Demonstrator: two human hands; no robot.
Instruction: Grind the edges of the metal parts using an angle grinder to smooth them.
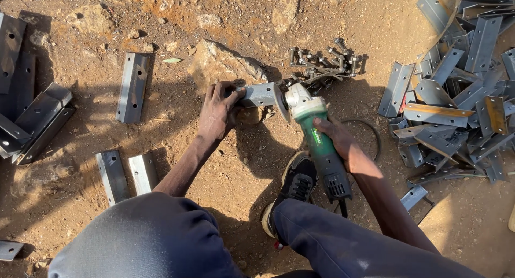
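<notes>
While the left hand [215, 110] clamps down on the short steel angle piece [258, 94], pinning it against the rock [222, 63] on the dirt, the right hand [338, 141] is wrapped around the body of the green angle grinder [316, 136], whose disc [281, 102] sits at the free end of the piece. To do this well, the disc should probably meet the edge at a shallow, steady angle, with light pressure so it does not grab or kick. The holding fingers sit close to the disc, so they are best kept back behind the cut. The black shoe [296, 184] planted just under the tool likely helps brace the stance. A heap of similar brackets [456, 90] lies to the right, bolts [322, 61] lie beyond the work, and more pieces [131, 87] lie scattered left
</notes>
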